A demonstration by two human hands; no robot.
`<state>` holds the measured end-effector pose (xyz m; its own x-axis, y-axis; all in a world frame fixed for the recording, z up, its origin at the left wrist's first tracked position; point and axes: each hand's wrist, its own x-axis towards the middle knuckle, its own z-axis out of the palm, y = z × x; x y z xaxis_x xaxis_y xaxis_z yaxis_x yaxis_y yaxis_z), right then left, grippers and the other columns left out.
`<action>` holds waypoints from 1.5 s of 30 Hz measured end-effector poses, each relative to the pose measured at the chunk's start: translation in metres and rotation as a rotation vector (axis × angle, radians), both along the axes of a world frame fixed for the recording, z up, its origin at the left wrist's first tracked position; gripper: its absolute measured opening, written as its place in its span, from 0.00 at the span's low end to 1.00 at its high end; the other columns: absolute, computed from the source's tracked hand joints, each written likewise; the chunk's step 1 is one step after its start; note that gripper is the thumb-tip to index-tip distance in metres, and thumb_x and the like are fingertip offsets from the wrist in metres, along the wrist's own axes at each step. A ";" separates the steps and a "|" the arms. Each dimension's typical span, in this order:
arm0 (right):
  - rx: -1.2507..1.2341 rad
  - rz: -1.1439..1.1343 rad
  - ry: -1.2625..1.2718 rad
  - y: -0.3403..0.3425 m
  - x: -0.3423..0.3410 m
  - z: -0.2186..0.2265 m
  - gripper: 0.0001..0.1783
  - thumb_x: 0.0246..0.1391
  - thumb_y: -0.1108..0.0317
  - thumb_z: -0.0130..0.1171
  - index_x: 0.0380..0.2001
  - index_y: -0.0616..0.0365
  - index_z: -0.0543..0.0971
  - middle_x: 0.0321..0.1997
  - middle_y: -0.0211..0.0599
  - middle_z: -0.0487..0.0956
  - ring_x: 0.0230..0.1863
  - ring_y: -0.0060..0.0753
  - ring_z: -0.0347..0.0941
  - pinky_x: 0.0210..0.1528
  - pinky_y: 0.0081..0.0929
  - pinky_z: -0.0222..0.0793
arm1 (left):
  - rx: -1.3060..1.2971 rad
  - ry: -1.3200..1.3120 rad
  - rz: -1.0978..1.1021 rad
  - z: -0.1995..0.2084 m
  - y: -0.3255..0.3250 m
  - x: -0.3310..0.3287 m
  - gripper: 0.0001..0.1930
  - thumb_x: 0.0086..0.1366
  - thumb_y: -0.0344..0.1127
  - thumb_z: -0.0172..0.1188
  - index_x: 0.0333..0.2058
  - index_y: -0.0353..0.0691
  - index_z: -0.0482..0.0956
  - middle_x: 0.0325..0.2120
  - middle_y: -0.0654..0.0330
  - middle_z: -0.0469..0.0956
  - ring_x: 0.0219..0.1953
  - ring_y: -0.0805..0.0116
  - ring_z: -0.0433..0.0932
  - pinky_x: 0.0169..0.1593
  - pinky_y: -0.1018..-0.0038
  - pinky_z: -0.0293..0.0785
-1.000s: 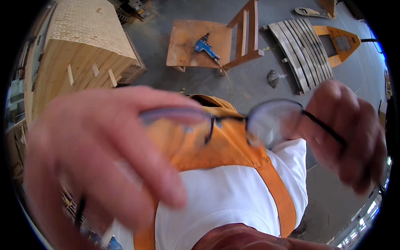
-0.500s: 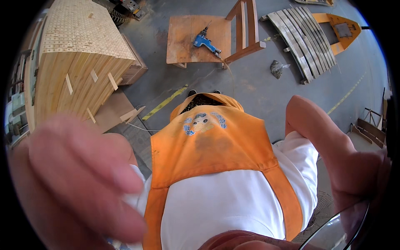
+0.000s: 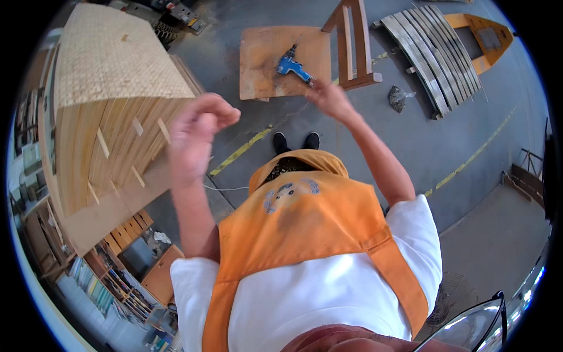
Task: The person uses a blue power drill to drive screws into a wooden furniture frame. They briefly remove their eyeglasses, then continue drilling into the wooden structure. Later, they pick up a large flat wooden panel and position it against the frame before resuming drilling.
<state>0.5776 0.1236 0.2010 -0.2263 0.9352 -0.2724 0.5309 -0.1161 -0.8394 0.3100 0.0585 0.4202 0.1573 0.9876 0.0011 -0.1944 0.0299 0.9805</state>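
A blue pistol-shaped power drill (image 3: 294,67) lies on a wooden chair seat (image 3: 258,82), its bit toward the far side. My right hand (image 3: 331,101) is at the near end of the drill's handle. Motion smears its fingers, so I cannot tell whether they touch the drill. My left hand (image 3: 199,132) is raised beside the near corner of a tall stack of wooden slats (image 3: 117,132). Its fingers are loosely bent and apart from the thumb, with nothing visible in them. An orange apron (image 3: 299,217) covers my front.
A slatted wooden pallet (image 3: 431,58) rests at the right, with an orange pallet-jack frame (image 3: 492,44) beyond it. A small clear bag (image 3: 399,98) of dark bits lies on the grey floor. Yellow tape (image 3: 240,151) crosses the floor. Shelves with tools (image 3: 126,293) stand at the lower left.
Both hands have come down from close to the head. The right one has reached forward to the drill; the left one has moved forward beside the stack. The drill still lies on the chair.
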 end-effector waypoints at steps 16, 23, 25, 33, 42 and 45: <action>0.115 0.032 -0.791 0.121 -0.091 -0.334 0.33 0.50 0.68 0.55 0.59 0.64 0.60 0.45 0.48 0.74 0.48 0.48 0.72 0.47 0.41 0.69 | -0.920 0.637 0.079 -0.334 -0.167 -0.051 0.16 0.63 0.39 0.59 0.44 0.33 0.77 0.33 0.60 0.81 0.37 0.73 0.78 0.43 0.76 0.73; -0.017 -0.012 -0.714 0.155 -0.107 -0.299 0.38 0.47 0.56 0.62 0.57 0.66 0.62 0.41 0.53 0.77 0.42 0.51 0.76 0.41 0.46 0.71 | -0.874 0.708 0.051 -0.359 -0.159 -0.073 0.15 0.63 0.38 0.58 0.43 0.34 0.78 0.32 0.58 0.81 0.35 0.72 0.77 0.41 0.74 0.73; -0.163 0.052 -0.531 0.159 -0.103 -0.226 0.38 0.45 0.55 0.63 0.54 0.66 0.64 0.41 0.56 0.77 0.42 0.53 0.76 0.40 0.49 0.71 | -0.846 0.655 0.054 -0.358 -0.146 -0.066 0.14 0.62 0.38 0.58 0.42 0.34 0.78 0.31 0.57 0.81 0.34 0.71 0.77 0.40 0.74 0.73; -0.122 0.055 0.132 0.063 -0.044 0.104 0.40 0.39 0.64 0.62 0.59 0.60 0.64 0.51 0.54 0.75 0.51 0.47 0.74 0.55 0.35 0.68 | -0.305 0.939 -0.432 -0.325 -0.012 -0.012 0.13 0.61 0.41 0.54 0.36 0.37 0.77 0.31 0.46 0.78 0.34 0.48 0.77 0.39 0.60 0.72; 0.419 -0.373 0.323 -0.065 0.147 0.192 0.33 0.55 0.59 0.62 0.60 0.61 0.65 0.48 0.35 0.76 0.37 0.19 0.72 0.33 0.19 0.71 | -0.213 0.351 -0.293 -0.196 0.154 0.203 0.30 0.65 0.58 0.48 0.43 0.30 0.76 0.32 0.51 0.77 0.37 0.64 0.75 0.42 0.65 0.70; 0.352 -0.509 0.409 -0.084 0.207 0.163 0.25 0.56 0.63 0.60 0.55 0.59 0.70 0.54 0.36 0.74 0.42 0.25 0.73 0.30 0.19 0.71 | -0.272 0.604 -0.145 -0.199 0.181 0.275 0.39 0.59 0.62 0.54 0.54 0.29 0.67 0.48 0.42 0.71 0.51 0.56 0.71 0.54 0.64 0.67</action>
<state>0.7841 0.0395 0.3641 0.2395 0.9680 0.0757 0.1205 0.0477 -0.9916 0.5849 0.2395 0.2210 0.1828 0.9093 -0.3740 0.4093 0.2755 0.8698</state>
